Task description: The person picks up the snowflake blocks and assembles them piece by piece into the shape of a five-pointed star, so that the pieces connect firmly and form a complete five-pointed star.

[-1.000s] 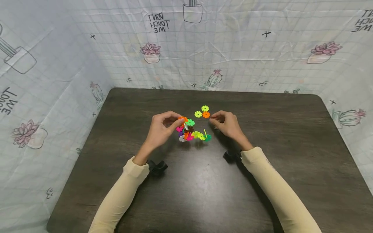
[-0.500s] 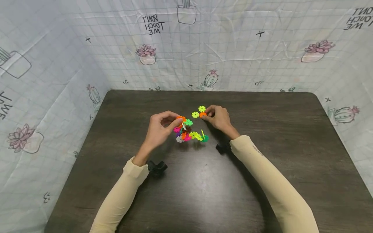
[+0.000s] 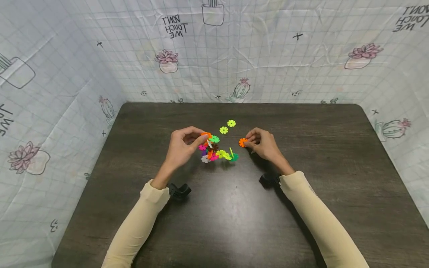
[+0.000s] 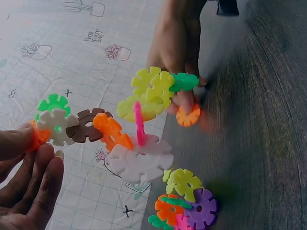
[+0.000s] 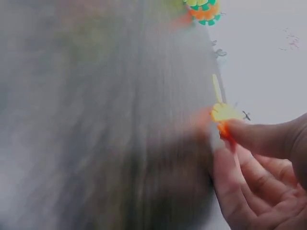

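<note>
Between thumb and fingers, my left hand (image 3: 182,147) pinches the orange end of a chain of interlocking notched plastic discs (image 3: 221,153). In the left wrist view the chain runs through a white disc (image 4: 56,127), a brown disc (image 4: 88,125) and a pale disc (image 4: 142,158) to yellow and green ones. More linked discs, one of them purple (image 4: 200,209), show below; whether they join the chain I cannot tell. To the right of the chain, apart from it, my right hand (image 3: 265,145) pinches a single orange disc (image 3: 243,142) by its edge.
Two yellow-green discs, the nearer disc (image 3: 223,130) and the farther disc (image 3: 231,123), lie on the dark wooden table (image 3: 214,223) beyond the hands. Black wrist mounts, left mount (image 3: 180,191) and right mount (image 3: 269,181), hang under the forearms. A printed cloth (image 3: 268,56) encloses the table.
My right hand reached to the orange disc beside the yellow-green ones, took hold of it, and drew it back toward me and to the right. My left hand stays with the chain.
</note>
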Available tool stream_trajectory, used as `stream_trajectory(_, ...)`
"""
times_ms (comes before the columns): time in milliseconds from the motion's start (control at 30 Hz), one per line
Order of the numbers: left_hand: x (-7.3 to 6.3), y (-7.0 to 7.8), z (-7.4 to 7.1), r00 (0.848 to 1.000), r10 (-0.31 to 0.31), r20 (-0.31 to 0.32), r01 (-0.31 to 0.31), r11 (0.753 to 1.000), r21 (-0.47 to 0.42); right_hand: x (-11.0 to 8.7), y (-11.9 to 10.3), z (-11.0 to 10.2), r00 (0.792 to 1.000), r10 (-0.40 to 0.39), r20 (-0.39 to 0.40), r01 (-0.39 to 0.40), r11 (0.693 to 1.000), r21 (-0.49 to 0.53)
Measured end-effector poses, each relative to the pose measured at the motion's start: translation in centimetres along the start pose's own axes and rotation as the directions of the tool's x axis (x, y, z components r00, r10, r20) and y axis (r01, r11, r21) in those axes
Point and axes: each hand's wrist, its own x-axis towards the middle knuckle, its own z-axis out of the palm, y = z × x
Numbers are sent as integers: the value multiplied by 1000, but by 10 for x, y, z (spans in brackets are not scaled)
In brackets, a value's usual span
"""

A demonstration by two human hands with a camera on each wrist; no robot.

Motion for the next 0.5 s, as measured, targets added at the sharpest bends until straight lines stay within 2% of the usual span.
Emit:
stream_trajectory(200, -2, 0, 1, 1000, -10, 14, 10, 999, 46, -20, -11, -5, 995, -99, -19, 100, 994, 47)
stream_trajectory(367, -2, 1, 5, 999, -5, 41, 4, 999, 37, -35, -36, -8, 988, -146, -42, 151, 975, 163)
stream_trajectory(500, -3, 3, 7, 999, -9, 46, 8, 1000, 21, -41, -54, -9, 982, -179, -55, 187, 961, 204)
